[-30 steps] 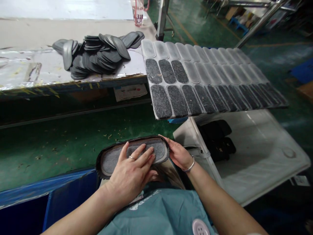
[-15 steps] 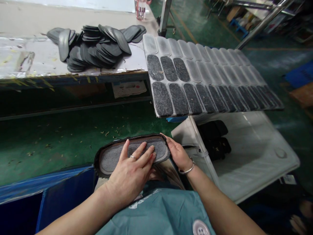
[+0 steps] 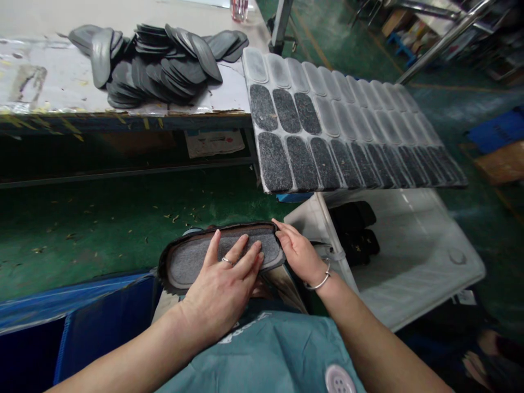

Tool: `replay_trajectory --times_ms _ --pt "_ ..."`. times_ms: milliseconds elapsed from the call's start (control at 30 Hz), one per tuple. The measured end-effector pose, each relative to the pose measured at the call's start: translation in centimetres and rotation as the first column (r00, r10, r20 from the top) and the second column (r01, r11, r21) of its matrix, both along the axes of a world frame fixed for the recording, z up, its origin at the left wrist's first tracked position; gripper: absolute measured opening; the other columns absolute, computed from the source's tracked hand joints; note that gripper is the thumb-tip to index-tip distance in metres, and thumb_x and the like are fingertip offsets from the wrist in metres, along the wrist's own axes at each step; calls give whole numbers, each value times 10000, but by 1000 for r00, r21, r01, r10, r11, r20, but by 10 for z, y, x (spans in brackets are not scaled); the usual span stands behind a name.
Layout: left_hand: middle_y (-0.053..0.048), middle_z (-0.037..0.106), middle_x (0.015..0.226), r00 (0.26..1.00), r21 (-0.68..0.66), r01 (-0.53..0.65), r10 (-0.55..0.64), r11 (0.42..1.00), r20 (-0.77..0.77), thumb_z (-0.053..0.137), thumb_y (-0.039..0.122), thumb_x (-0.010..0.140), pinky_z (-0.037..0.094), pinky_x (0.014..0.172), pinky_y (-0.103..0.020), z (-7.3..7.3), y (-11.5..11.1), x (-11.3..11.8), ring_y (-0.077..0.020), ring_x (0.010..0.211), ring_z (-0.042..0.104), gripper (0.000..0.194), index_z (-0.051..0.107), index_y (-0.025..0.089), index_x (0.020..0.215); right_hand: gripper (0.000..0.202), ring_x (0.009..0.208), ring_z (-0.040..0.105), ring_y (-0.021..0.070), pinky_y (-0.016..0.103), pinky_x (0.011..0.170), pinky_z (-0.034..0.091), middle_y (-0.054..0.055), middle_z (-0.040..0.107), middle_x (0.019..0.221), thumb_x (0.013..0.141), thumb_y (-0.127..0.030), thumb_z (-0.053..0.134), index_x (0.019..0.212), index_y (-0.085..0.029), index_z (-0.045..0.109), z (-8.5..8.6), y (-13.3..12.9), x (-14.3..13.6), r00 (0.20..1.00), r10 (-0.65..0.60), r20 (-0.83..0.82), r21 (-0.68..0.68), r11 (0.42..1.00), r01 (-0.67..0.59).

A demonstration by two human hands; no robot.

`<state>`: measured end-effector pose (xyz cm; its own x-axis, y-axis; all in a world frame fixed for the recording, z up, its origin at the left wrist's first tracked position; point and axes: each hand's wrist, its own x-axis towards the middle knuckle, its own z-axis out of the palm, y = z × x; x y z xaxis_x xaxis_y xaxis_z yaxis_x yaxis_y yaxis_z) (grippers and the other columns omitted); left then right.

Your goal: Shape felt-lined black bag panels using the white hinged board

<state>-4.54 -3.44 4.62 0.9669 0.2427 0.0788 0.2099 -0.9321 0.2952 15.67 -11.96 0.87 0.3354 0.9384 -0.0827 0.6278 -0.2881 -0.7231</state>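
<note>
A shoe piece with a black rim and a grey felt-like inner face (image 3: pixel 186 265) lies across my lap, sole side up. My left hand (image 3: pixel 223 281) rests on that grey face with its fingers spread; a ring is on one finger. At the right end of the piece, my right hand (image 3: pixel 298 254) grips the black rim, thumb and fingers close together. A silver bangle is on the right wrist. The undersides of the piece are hidden.
Dark curved pads (image 3: pixel 164 73) are heaped on the bench (image 3: pixel 24 76). A board (image 3: pixel 286 139) of grey and black oval pads juts out at right, over a white bin (image 3: pixel 417 262) with black items. Blue bins (image 3: pixel 106 327) stand at lower left.
Both hands stay on the shoe piece; the right fingers have shifted slightly at its end. The bench and heaped pads appear a little higher in view.
</note>
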Motion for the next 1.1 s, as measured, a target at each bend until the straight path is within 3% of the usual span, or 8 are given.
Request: replay_trajectory --times_ms 200,367,500,567,633,700,733,1100 --pt "-72 513 1397 999 -4 -22 22 1000 48 481 317 915 -60 1131 -633 -8 -6 7 -327 1349 348 409 543 167 1290 449 1205 553 239 394 1011 476 136 572 1316 971 -256 290 1327 -93 509 15 7 -8 949 29 312 -186 982 31" --pt "-135 415 1464 988 7 -85 83 996 127 473 508 896 -83 1134 -605 15 -14 -3 -312 1290 386 560 545 101 1274 422 1098 627 272 412 895 547 153 622 1246 967 -248 304 1272 -100 555 24 4 -10 865 114 488 -268 963 25" --pt "-113 515 1387 808 -184 -235 297 954 509 563 361 875 167 1146 -557 23 -10 -49 -258 1187 483 469 533 178 1305 424 1030 661 285 435 885 551 161 638 1220 964 -265 305 1206 -78 598 10 3 -2 845 147 513 -211 977 -42" --pt "-78 557 1342 550 -580 -404 694 708 464 509 292 911 306 1100 -469 13 -6 -73 -236 1217 487 384 559 245 1288 426 994 677 282 424 863 562 143 655 1198 964 -279 306 1202 -93 607 4 1 1 870 136 474 -192 980 -49" --pt "-71 586 1302 264 -895 -369 952 249 156 457 365 942 390 1028 -391 -6 -2 -86 -223 1212 509 337 621 258 1216 444 982 682 286 421 857 565 137 666 1177 968 -304 297 1213 -101 606 2 0 1 894 112 434 -192 981 -29" --pt "-79 609 1272 171 -975 -208 978 -83 -120 485 463 918 417 988 -358 -25 0 -86 -221 1176 542 374 657 244 1169 473 988 678 297 435 868 557 140 660 1186 972 -328 279 1234 -93 595 4 -1 1 909 86 408 -214 977 3" --pt "-83 618 1259 177 -976 -140 966 -167 -191 513 490 897 415 990 -354 -32 1 -83 -223 1170 549 395 664 235 1159 483 1001 673 302 439 880 551 145 653 1196 972 -330 272 1236 -85 594 5 -1 1 912 87 401 -223 975 5" --pt "-49 681 1147 108 -983 10 977 -185 -183 663 395 820 368 1053 -316 -36 5 -55 -199 1180 554 299 703 211 1052 507 1072 638 317 481 987 477 154 627 1238 976 -342 249 1257 -76 577 0 -3 3 931 88 353 -202 979 -16"
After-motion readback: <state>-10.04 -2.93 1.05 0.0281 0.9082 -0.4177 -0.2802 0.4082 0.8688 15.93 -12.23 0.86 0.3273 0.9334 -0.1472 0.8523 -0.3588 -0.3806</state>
